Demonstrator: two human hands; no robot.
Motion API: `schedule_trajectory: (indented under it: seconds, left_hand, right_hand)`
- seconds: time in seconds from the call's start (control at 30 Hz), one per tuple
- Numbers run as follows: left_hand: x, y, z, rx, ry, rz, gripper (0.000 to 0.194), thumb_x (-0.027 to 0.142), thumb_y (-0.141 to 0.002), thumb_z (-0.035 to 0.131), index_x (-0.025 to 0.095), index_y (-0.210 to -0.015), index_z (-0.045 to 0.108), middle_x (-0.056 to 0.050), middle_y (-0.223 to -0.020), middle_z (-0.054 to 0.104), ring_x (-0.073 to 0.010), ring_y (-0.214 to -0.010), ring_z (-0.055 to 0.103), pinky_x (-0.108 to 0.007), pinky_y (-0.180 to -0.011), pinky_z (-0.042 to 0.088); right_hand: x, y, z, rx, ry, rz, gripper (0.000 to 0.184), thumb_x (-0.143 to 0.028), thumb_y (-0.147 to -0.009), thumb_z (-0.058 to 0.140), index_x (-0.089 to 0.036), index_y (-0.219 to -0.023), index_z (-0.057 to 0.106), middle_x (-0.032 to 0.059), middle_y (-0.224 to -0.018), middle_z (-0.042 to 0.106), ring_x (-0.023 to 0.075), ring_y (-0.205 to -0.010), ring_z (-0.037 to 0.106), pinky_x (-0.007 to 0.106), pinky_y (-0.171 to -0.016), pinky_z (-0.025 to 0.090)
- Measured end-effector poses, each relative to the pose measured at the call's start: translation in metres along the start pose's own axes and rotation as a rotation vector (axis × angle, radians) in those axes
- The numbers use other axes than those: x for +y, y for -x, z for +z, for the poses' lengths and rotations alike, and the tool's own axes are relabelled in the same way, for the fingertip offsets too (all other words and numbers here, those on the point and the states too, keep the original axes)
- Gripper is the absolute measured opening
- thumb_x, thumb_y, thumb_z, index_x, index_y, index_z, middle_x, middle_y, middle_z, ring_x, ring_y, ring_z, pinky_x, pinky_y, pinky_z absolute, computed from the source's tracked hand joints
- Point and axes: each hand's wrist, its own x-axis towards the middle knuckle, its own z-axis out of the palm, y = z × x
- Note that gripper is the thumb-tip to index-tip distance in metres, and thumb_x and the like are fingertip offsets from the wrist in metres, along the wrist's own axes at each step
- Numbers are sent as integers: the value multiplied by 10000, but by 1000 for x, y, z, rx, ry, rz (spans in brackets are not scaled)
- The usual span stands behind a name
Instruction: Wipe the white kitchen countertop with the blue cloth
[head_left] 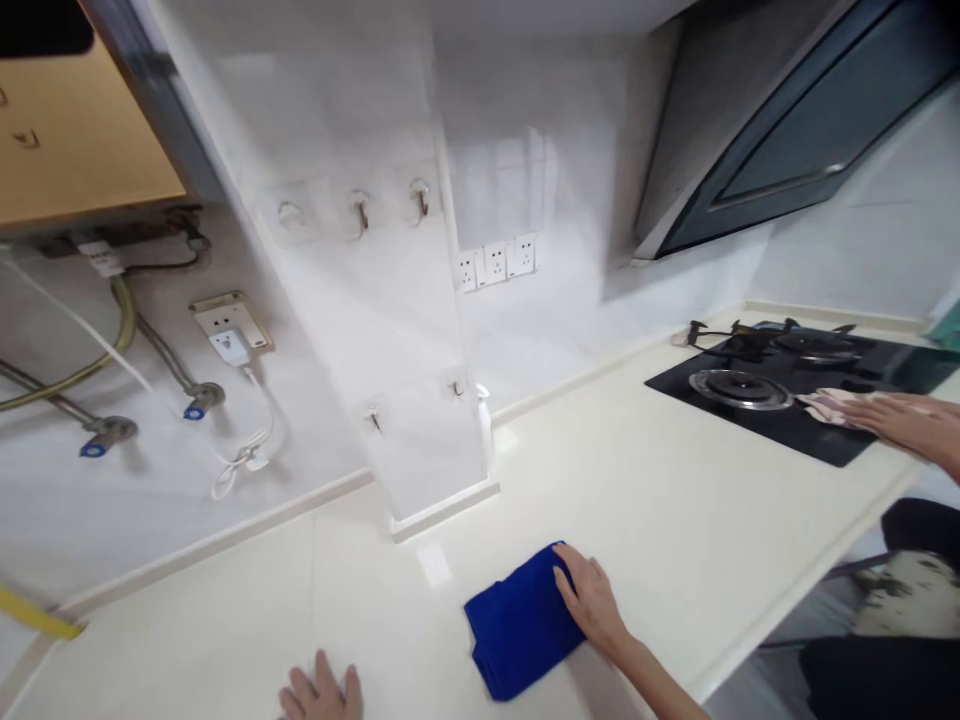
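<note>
A blue cloth (514,630) lies folded on the cream countertop (675,520) near its front edge. My right hand (592,598) presses flat on the cloth's right side, fingers stretched out over it. My left hand (321,692) rests flat on the counter at the bottom edge of the view, fingers apart, holding nothing. Only its fingers show.
Another person's hand (904,418) presses a pinkish cloth (825,404) on the black gas hob (795,380) at the right. A range hood (795,120) hangs above it. A white pillar (420,440) with hooks juts from the tiled wall; sockets (496,264) and pipes (105,430) sit behind.
</note>
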Motion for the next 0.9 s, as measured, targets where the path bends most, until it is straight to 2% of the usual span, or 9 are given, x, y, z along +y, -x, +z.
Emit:
schedule_trajectory:
  seconds: [0.1, 0.17, 0.23, 0.37, 0.47, 0.57, 0.7, 0.8, 0.9]
  left_hand:
    - [32, 13, 15, 16, 98, 328, 661, 442, -916, 218, 64, -1351, 542, -271, -1580, 320, -412, -1529, 149, -589, -1250, 167]
    - [70, 30, 24, -115, 187, 515, 629, 437, -921, 259, 86, -1366, 530, -209, -1612, 300, -332, -1542, 159, -509, -1269, 215]
    - [113, 47, 30, -303, 226, 584, 617, 410, -921, 279, 85, -1404, 483, -202, -1618, 286, -329, -1525, 219, -487, -1270, 242]
    - [172, 68, 33, -347, 202, 659, 602, 401, -920, 291, 87, -1390, 499, -217, -1494, 436, -330, -1433, 349, -473, -1255, 257]
    - [182, 66, 32, -338, 202, 670, 539, 377, -897, 355, 101, -1308, 569, -198, -1296, 563, -311, -1269, 474, -458, -1179, 340]
    - [181, 59, 32, -363, 223, 647, 387, 368, -867, 419, 144, -1081, 651, -151, -1112, 626, -289, -1132, 540, -443, -1071, 420]
    - [183, 49, 23, -402, 309, 649, 228, 360, -831, 484, 178, -849, 618, -102, -944, 665, -243, -963, 609, -391, -935, 481]
    - [190, 40, -2, -387, 404, 669, 239, 404, -851, 471, 194, -788, 566, -38, -731, 633, -195, -727, 602, -348, -747, 499]
    - [204, 27, -42, -277, 505, 712, 296, 482, -874, 466, 204, -826, 551, -6, -702, 603, -176, -683, 580, -338, -720, 496]
  right_hand:
    - [8, -13, -2, 63, 19, 109, 499, -342, -970, 293, -164, -1361, 547, 146, -1311, 645, 299, -1225, 579, 528, -1025, 461]
    - [8, -20, -3, 30, 25, 127, 492, -289, -935, 327, -153, -1352, 553, 151, -1280, 655, 299, -1165, 602, 499, -998, 475]
    - [5, -25, -1, -5, 24, 136, 489, -245, -898, 359, -169, -1330, 574, 141, -1262, 662, 290, -1114, 618, 471, -980, 481]
    - [0, -28, 4, -34, 20, 193, 492, -225, -862, 390, -183, -1306, 597, 152, -1197, 679, 296, -1035, 645, 452, -893, 503]
    - [3, -32, 2, -61, -16, 205, 436, -231, -832, 442, -201, -1206, 664, 129, -1085, 712, 282, -1005, 664, 421, -871, 514]
    - [6, -36, -9, -78, -89, 173, 323, -236, -789, 490, -233, -1007, 728, 81, -955, 729, 243, -941, 682, 376, -855, 531]
    - [4, -42, -33, -47, -233, 83, 289, -246, -780, 478, -230, -919, 731, 73, -945, 740, 226, -926, 690, 373, -870, 551]
    - [-3, -53, -57, -25, -363, -6, 276, -287, -802, 475, -242, -901, 729, 59, -991, 757, 224, -930, 698, 389, -891, 562]
    - [-12, -73, -82, 7, -472, -47, 296, -368, -847, 489, -240, -957, 733, 60, -1006, 765, 232, -943, 702, 400, -900, 564]
